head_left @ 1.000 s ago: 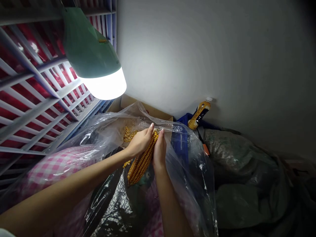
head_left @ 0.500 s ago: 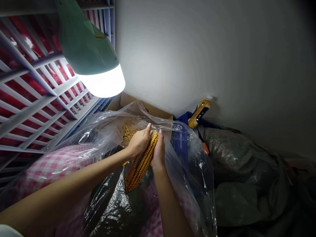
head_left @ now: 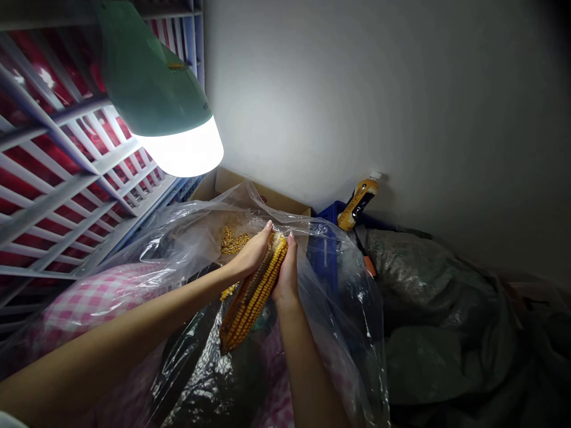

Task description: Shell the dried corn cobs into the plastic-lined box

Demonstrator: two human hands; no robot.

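While both forearms reach into a clear plastic bag (head_left: 343,309), a pale grey wall (head_left: 357,101) closes off the far side and a white slatted rack (head_left: 57,184), with red showing behind it, runs along the left. Bulging grey-green sacks (head_left: 437,303) fill the right, and pink gingham fabric (head_left: 98,309) lies near left, under the left arm. A green lamp with a glowing bulb (head_left: 178,151) hangs at upper left, above a cardboard box (head_left: 250,193) at the far edge of the bag. Just right of that box sit a blue plastic crate (head_left: 323,252) and a tilted yellow bottle (head_left: 359,205) beside the wall.

The left forearm enters low from the left, almost level, with the left hand (head_left: 252,252) angled up at the wrist. The right forearm rises from the near edge to the right hand (head_left: 284,270), which stands nearly upright. Between them, inside the bag's mouth, is a dried corn cob (head_left: 252,294), slanting down toward the near left. The fingers (head_left: 263,241) of the left hand wrap its upper end from the left, and those of the right hand clench its right side, so both hands grip it firmly. Loose corn kernels (head_left: 232,241) lie in the bag just beyond the left hand.
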